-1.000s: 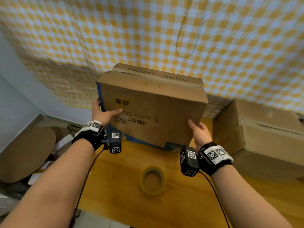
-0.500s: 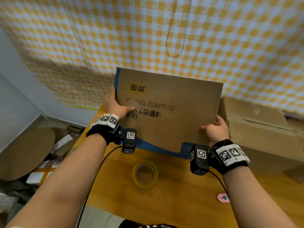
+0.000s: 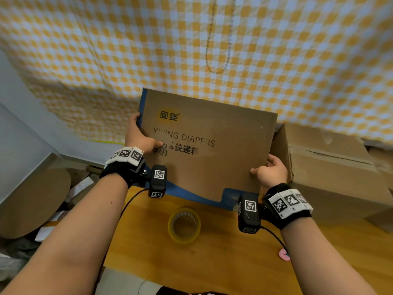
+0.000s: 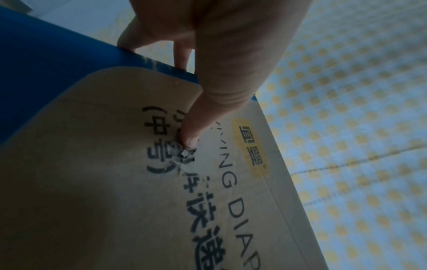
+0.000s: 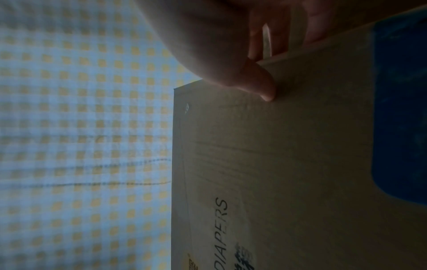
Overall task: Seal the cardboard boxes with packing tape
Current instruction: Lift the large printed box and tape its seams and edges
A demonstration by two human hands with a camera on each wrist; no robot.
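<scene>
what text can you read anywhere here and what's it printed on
"宜婴": yellow logo on the held cardboard box.
"DIAPERS": same box face; the word before it is partly rubbed off and covered by the left hand.
"(中号)" then "快递": black line below, smudged in the middle, not fully readable.
Square black-and-white marker codes on the wristbands: patterns, no words.

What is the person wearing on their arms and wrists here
Both forearms are bare, no sleeves. Each wrist carries a black strap topped with white blocks printed with black square codes: left hand, right hand. A small black camera box with the same codes hangs under each wrist, trailing a thin black cable.
</scene>
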